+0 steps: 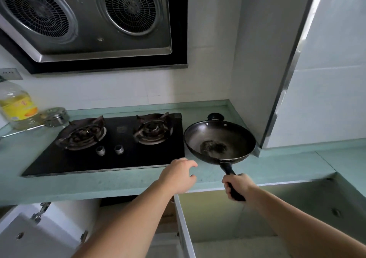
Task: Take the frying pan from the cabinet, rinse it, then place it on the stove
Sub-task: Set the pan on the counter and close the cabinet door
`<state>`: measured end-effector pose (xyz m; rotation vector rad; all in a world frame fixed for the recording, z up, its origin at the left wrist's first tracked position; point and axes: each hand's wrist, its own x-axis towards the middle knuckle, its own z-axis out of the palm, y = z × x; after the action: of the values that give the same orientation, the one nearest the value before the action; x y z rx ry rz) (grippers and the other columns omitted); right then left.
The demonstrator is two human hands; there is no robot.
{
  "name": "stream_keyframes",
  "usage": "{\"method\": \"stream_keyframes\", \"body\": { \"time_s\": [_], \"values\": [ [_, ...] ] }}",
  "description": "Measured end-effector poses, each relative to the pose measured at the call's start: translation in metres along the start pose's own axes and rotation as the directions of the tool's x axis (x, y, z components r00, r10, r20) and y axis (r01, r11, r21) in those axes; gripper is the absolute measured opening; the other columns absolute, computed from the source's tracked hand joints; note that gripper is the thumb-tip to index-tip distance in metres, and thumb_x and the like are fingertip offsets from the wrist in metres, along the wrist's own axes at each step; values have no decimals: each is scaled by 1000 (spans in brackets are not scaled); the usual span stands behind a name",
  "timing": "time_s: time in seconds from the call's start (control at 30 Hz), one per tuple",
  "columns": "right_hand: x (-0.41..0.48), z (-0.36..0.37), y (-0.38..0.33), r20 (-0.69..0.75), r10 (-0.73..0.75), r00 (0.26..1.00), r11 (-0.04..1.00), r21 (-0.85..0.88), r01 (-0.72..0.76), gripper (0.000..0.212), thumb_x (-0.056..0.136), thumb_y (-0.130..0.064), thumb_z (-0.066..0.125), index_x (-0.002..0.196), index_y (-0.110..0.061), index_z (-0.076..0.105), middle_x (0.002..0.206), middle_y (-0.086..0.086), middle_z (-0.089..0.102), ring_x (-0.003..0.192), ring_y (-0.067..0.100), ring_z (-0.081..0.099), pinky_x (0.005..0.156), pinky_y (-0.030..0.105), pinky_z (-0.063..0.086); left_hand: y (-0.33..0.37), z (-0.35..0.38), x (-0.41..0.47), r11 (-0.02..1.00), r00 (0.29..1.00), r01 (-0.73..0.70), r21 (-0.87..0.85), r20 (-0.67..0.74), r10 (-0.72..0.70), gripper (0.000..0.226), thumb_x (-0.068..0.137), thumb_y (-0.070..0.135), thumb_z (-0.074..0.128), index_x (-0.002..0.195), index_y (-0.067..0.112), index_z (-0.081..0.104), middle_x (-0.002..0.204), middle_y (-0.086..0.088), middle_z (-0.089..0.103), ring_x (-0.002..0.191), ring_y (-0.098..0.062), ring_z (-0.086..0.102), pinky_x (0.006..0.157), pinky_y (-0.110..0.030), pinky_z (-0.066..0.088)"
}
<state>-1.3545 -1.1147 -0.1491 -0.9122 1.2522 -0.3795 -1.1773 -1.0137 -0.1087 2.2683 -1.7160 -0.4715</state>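
A pale green kitchen countertop [277,170] under a steel twin-fan range hood [89,20]: here we see the dark round metal frying pan [217,137] out of the cabinet, poised over the counter just to the right of the black glass two-burner gas stove [111,162]. We cannot tell whether its base touches the counter.

The right hand [236,186] is wrapped fully round the end of the pan's black handle [227,168], fingers curled tight. From that grip the bowl lies at about 11 o'clock, and the handle's long axis runs from 5 o'clock at the fist to 11 o'clock at the rim.

The left hand [178,175] holds nothing, its fingers loosely bent above the counter near the stove's front right corner, at 9 o'clock from the right hand.

The stove's right burner [152,132] sits at roughly 9 o'clock from the pan, close by. A dark patch shows in the pan's bottom. We see no sink, so we judge the rinse may be yet to come.

At far left stands a clear plastic bottle of yellow cooking oil [16,107].
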Motion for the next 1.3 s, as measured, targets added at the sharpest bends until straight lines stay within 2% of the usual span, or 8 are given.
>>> {"method": "stream_keyframes", "body": {
  "time_s": [0.13, 0.33, 0.57, 0.77, 1.13, 1.2, 1.23, 1.3],
  "values": [
    [38, -18, -16, 5, 1, 1000, 1000, -26, -1, 18, 85, 4, 55, 71, -4, 48, 53, 8, 47, 38, 16, 42, 39, 20, 40, 20, 15, 36, 1000, 1000, 7, 18, 8, -8, 45, 93, 26, 47, 138, 27, 48, 143, 4, 45, 130, -18, 41, 102, -37, 42],
    [71, -28, -28, 27, -21, 999, 997, -74, 23, 17, 84, 3, 56, 69, -3, 50, 52, 10, 49, 44, 20, 43, 45, 28, 38, 29, 34, 68, 999, 998, 40, 17, 49, -40, 44, 92, 27, 49, 136, 26, 49, 143, 3, 46, 131, -18, 41, 103, -36, 41],
    [93, -45, -30, 35, -18, 999, 983, -185, 25, 15, 85, 0, 58, 72, -2, 50, 51, 9, 50, 41, 20, 45, 42, 26, 41, 35, 48, 90, 999, 995, 50, 13, 81, -51, 44, 91, 27, 49, 136, 26, 50, 142, 3, 46, 130, -18, 43, 102, -34, 42],
    [101, -56, -23, 50, 12, 999, 971, -238, 0, 8, 86, -2, 58, 84, 0, 51, 58, 10, 51, 44, 21, 47, 45, 28, 44, 33, 56, 94, 997, 992, 74, 7, 105, -74, 43, 91, 28, 50, 134, 27, 51, 141, 4, 47, 129, -17, 44, 102, -37, 43],
    [101, -52, -21, -3, -9, 1000, 921, -389, 7, 16, 86, -12, 59, 93, 0, 52, 70, 10, 55, 49, 21, 54, 50, 28, 47, 32, 60, 75, 996, 990, 86, 26, 112, -89, 43, 91, 29, 50, 134, 27, 51, 140, 5, 47, 128, -17, 45, 101, -40, 44],
    [98, -48, -22, -45, -101, 994, 856, -513, 63, 22, 84, -20, 59, 96, -3, 52, 75, 8, 54, 57, 20, 54, 55, 28, 44, 33, 59, 70, 996, 991, 83, 32, 107, -86, 43, 91, 29, 50, 134, 27, 51, 141, 5, 47, 128, -17, 44, 101, -40, 43],
    [94, -46, -23, -64, -178, 982, 772, -628, 99, 27, 83, -25, 59, 100, -6, 50, 82, 7, 54, 66, 20, 54, 60, 28, 43, 33, 57, 66, 996, 991, 81, 33, 103, -84, 44, 91, 28, 49, 134, 27, 51, 141, 6, 46, 128, -17, 44, 101, -40, 43],
    [83, -41, -23, -59, -385, 921, 495, -856, 152, 47, 82, -37, 58, 120, -12, 45, 112, 9, 51, 99, 25, 53, 78, 32, 43, 32, 56, 57, 997, 992, 79, 26, 95, -81, 44, 90, 28, 49, 134, 27, 50, 142, 5, 46, 128, -17, 45, 100, -39, 44]
  ]
}}
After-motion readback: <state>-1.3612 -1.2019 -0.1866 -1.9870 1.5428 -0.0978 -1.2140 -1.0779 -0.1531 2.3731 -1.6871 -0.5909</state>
